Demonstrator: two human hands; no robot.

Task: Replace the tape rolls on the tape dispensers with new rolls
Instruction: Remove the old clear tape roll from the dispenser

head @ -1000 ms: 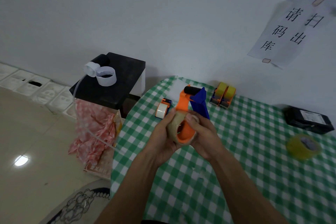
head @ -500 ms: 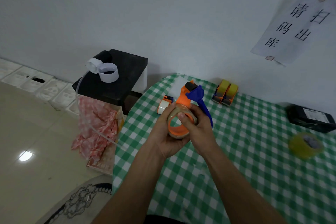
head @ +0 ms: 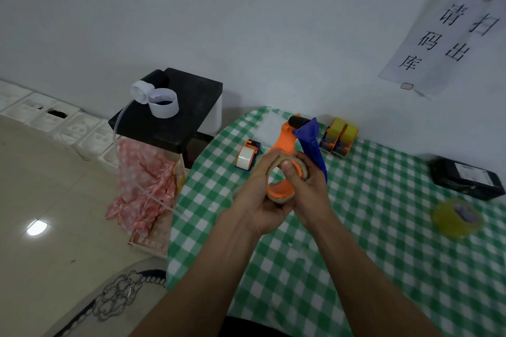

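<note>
Left hand (head: 260,200) and right hand (head: 308,190) clutch the orange dispenser (head: 286,139) (small dispenser (head: 246,157) just behind).

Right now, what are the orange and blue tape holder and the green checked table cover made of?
The tape dispenser looks like hard moulded plastic: solid orange and blue colour, a smooth matte surface and a ribbed neck. The tablecloth seems to be thin plastic or coated cloth, with printed checks, lying flat and draping over the table edge. I cannot tell which.
</note>
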